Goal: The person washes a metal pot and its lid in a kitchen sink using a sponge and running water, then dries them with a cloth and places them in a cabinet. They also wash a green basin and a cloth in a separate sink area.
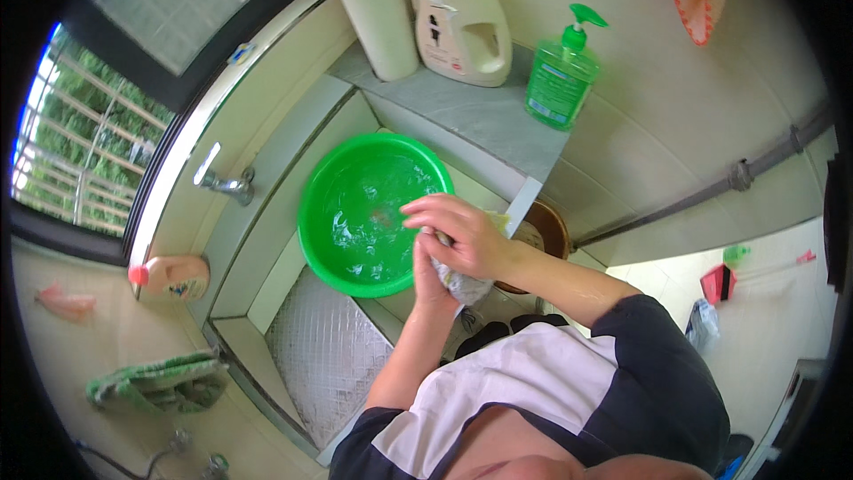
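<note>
Both hands are pressed together around a wet-looking pale cloth (463,283) with yellowish marks, near the right rim of a green plastic basin (313,240). My left hand (433,280) grips it from below, its thumb side up. Over the top lies my right hand (470,233), its fingers curving past the left hand and its palm against the bundle. Part of the cloth is hidden between the palms. Rippling clear water (373,213) fills the basin's bottom, and the basin stands inside a tiled sink (326,347).
A chrome tap (230,187) juts from the window-side wall. On the grey ledge (460,113) stand a white detergent jug (460,27) and a green pump bottle (563,80). A pink jug (176,278) sits at the sink's left corner. Below the sink's right edge is a brown bucket (553,230).
</note>
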`<action>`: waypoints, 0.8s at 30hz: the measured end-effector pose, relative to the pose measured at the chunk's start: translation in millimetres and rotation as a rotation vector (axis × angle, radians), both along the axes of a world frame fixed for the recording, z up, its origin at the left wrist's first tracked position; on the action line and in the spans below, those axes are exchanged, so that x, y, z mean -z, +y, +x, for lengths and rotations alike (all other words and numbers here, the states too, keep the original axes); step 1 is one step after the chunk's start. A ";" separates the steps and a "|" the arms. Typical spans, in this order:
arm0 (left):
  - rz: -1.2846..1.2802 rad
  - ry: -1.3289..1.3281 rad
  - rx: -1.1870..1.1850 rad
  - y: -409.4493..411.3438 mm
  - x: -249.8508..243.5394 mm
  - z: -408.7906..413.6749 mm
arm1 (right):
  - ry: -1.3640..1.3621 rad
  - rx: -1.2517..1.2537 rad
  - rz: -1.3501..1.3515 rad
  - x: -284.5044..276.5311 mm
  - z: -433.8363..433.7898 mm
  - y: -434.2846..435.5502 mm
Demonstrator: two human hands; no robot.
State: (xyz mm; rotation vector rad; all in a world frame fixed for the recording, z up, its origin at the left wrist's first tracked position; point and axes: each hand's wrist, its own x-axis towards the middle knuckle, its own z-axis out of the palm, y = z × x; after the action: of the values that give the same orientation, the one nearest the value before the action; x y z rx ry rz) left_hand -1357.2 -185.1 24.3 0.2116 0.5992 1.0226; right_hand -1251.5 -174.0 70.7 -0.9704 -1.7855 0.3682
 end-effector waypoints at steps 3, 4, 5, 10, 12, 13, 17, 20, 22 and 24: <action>0.169 -0.008 0.041 6.3 -32.3 -7.0 | 0.312 0.231 -0.182 26.3 37.0 -47.5; 0.379 0.242 -0.004 7.4 -23.2 -8.8 | 0.458 0.301 -0.337 37.2 44.9 -61.1; 0.647 0.442 0.117 5.0 -14.1 -0.7 | 0.729 0.257 -0.614 48.2 50.1 -66.5; 1.717 1.183 0.555 -33.8 -55.4 67.1 | 1.903 -0.428 -0.809 86.4 82.6 -101.1; 1.750 1.107 0.465 -44.7 -72.0 78.8 | 1.883 -0.435 -0.884 71.3 106.7 -120.3; 1.788 1.077 0.354 -49.1 -84.8 85.3 | 1.833 -0.462 -0.849 69.3 117.2 -129.4; 1.736 0.470 0.471 -95.7 -116.2 165.8 | 1.794 -0.654 -0.508 86.9 137.9 -165.2; 2.134 0.226 0.408 -166.4 -143.6 253.3 | 1.765 -0.619 -0.449 74.6 157.3 -206.4; 2.336 0.023 0.428 -208.9 -144.1 291.5 | 1.750 -0.535 -0.402 67.0 181.6 -247.2; 2.495 -0.093 0.523 -244.8 -135.6 309.9 | 1.746 -0.464 -0.348 62.0 208.3 -286.3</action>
State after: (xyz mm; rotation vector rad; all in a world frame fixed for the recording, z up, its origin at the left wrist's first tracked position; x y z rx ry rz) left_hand -1047.2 -429.9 159.9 2.2820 -1.1329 0.6683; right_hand -1043.2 -460.3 8.8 -0.1231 -0.2611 1.3227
